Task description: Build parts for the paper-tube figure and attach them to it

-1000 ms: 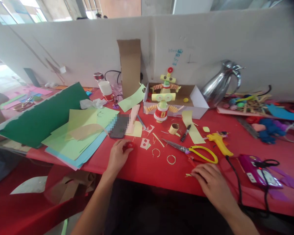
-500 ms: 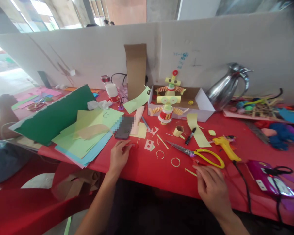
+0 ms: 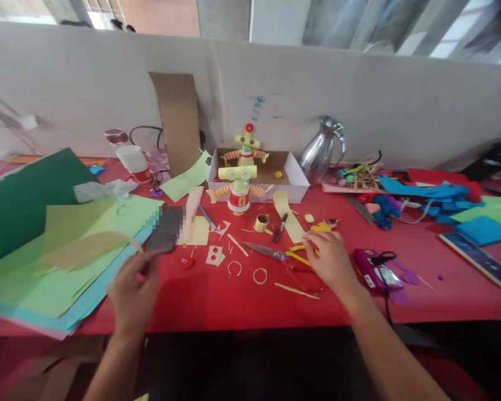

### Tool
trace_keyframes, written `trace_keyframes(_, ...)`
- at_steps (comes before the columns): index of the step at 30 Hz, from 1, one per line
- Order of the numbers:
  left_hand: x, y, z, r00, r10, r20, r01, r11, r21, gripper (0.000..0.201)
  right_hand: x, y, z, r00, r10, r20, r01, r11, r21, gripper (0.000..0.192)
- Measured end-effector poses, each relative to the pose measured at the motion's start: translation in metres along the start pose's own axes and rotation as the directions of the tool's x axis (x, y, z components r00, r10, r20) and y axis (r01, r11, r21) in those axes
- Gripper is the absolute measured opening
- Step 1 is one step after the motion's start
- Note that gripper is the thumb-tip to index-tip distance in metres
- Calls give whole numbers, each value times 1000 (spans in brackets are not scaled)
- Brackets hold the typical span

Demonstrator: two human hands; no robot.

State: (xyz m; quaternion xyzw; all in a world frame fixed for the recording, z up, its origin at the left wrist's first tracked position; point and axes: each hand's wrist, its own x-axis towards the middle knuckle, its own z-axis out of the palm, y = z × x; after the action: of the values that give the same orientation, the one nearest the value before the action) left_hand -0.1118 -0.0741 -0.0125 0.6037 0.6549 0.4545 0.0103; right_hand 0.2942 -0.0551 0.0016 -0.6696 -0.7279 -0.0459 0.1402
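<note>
My left hand point(image 3: 136, 289) is raised over the left front edge of the table, blurred, with fingers curled. Whether anything is between them cannot be made out. Just beyond its fingertips lies a dark phone point(image 3: 166, 229). My right hand point(image 3: 332, 262) is closed around the handle end of a yellow glue gun point(image 3: 322, 227), which it largely hides. Scissors point(image 3: 267, 252) with yellow and red handles lie beside its fingers. A small red piece point(image 3: 186, 262), paper rings point(image 3: 260, 275) and a rolled paper tube point(image 3: 261, 223) are on the red cloth.
Two paper robot figures point(image 3: 239, 199) stand at a white box point(image 3: 295, 175). Coloured sheets point(image 3: 87, 223) and a green board point(image 3: 37, 195) fill the left. A metal jug point(image 3: 320, 150) stands behind. A purple device point(image 3: 373, 270) with a cord sits right.
The view has swung right. My right hand has gone from beside the scissors to the glue gun. My left hand has drawn back from the small red piece, which stays on the table.
</note>
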Motion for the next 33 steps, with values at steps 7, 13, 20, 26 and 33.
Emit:
trace_keyframes(7, -83, 77, 50, 785, 578, 223, -529, 813, -245, 35, 103, -7, 4, 947, 203, 248, -167, 973, -159, 20)
trace_keyframes(13, -83, 77, 69, 762, 613, 208, -556, 785, -275, 35, 133, -7, 20, 831, 395, 391, -339, 918, -206, 35)
trace_keyframes(20, -75, 91, 76, 570, 700, 429, -679, 696, -233, 37, 131, -4, 3, 895, 396, 203, -384, 918, -101, 24)
trace_keyframes(26, -75, 107, 86, 570, 632, 526, -682, 720, -127, 46, 126, -2, -12, 946, 297, -132, -296, 955, 28, 40)
trace_keyframes(33, -73, 102, 96, 679, 510, 528, -566, 822, -65, 51, 118, 21, -36, 932, 192, -309, -191, 981, 33, 45)
